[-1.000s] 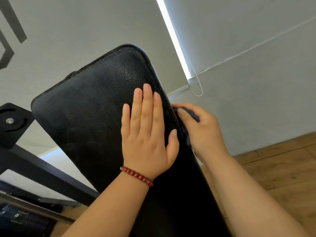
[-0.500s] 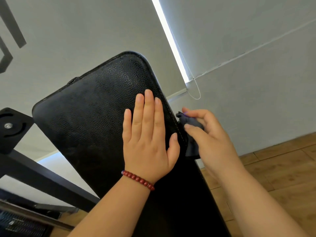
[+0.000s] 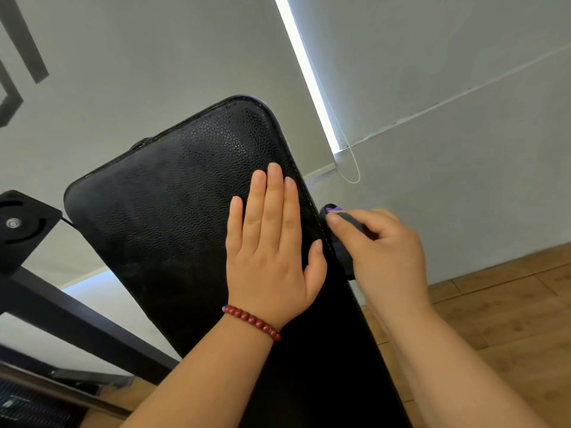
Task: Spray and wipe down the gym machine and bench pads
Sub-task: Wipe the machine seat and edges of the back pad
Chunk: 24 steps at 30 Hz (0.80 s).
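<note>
Pressing flat on the black bench pad (image 3: pixel 160 217), the left hand (image 3: pixel 272 257) lies released, grasping nothing: its fingers (image 3: pixel 275 193) are straight and close together, pointing toward the pad's rounded top end, and the thumb is spread toward the stitched right edge. A bracelet of red beads (image 3: pixel 251 321) circles the left wrist.

The right hand (image 3: pixel 386 251) is just beside the pad's right edge, level with the left hand. It is clenched round a dark cloth (image 3: pixel 341 254), with the fingers curled over the top and the bunched fabric pushed against the side of the pad. A small purple patch shows at the cloth's upper end. How much of the cloth lies under the palm cannot be seen.

The pad has a pebbled leather-like surface and slants across the view, its lower end running out of sight between the two forearms. To its left a black metal frame (image 3: pixel 77 329) slopes down, and above that sits a black pivot plate (image 3: pixel 21 223) with a silver bolt at its centre.

Behind the pad is a pale grey wall (image 3: pixel 139 57). To the right hangs a grey roller blind (image 3: pixel 432 57), with a bright strip of daylight (image 3: pixel 309 75) along its edge and a loop of bead chain (image 3: pixel 352 171) below. A wooden floor (image 3: pixel 509 319) shows at lower right, under the right forearm.
</note>
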Available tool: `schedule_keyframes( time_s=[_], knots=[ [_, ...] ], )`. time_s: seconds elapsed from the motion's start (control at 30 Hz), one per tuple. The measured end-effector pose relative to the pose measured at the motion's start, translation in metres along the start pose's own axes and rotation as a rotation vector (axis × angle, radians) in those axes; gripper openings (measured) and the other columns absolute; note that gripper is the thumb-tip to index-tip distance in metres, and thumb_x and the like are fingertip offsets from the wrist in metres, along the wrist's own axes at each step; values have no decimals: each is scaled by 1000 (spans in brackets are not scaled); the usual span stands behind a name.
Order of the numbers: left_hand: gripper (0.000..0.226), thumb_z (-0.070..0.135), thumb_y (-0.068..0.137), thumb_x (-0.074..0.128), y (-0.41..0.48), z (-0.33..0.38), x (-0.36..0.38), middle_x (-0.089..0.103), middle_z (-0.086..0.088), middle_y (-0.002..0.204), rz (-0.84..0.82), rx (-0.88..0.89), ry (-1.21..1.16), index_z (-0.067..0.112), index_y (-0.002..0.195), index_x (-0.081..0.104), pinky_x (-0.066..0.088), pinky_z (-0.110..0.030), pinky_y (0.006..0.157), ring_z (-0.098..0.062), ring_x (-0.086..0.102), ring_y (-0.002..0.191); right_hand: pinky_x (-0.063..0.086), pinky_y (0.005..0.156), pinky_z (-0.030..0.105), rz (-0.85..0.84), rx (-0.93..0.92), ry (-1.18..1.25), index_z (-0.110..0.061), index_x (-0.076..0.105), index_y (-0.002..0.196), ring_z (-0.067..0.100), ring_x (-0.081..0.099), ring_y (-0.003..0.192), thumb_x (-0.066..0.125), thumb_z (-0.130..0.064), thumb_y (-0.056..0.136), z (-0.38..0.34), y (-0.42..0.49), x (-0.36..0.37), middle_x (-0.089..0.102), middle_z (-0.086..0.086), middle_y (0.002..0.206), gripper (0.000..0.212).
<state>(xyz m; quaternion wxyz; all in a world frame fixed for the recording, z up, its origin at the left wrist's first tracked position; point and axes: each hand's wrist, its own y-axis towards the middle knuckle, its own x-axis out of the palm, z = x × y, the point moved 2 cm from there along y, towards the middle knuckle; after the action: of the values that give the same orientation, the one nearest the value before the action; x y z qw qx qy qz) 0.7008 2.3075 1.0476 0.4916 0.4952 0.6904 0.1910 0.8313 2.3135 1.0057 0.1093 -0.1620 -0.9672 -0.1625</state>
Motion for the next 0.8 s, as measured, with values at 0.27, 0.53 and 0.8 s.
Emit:
schedule_keyframes(
  time_s=[0.27,0.53,0.8],
  knots=[
    [71,38,95,37,0,1,1,12,-14,156,1,-6,-3,-1,150,14,6,-46,121,-31,11,148,44,51,27,-139,414,429,-18,70,68,20,63,64,74,-33,77,12,11,-2,70,3,78,18],
    [70,38,95,36,0,2,1,13,-16,156,1,-1,8,-2,149,16,6,-45,121,-33,14,148,52,66,32,-124,156,350,-26,68,73,18,65,76,66,-32,88,20,2,2,71,3,82,16],
    [69,37,95,35,-1,1,1,13,-17,156,4,15,-1,-2,149,17,7,-47,121,-34,14,148,49,67,13,-170,-87,242,-38,67,95,-2,65,88,66,-19,91,-2,8,2,69,-22,92,20]
  ],
)
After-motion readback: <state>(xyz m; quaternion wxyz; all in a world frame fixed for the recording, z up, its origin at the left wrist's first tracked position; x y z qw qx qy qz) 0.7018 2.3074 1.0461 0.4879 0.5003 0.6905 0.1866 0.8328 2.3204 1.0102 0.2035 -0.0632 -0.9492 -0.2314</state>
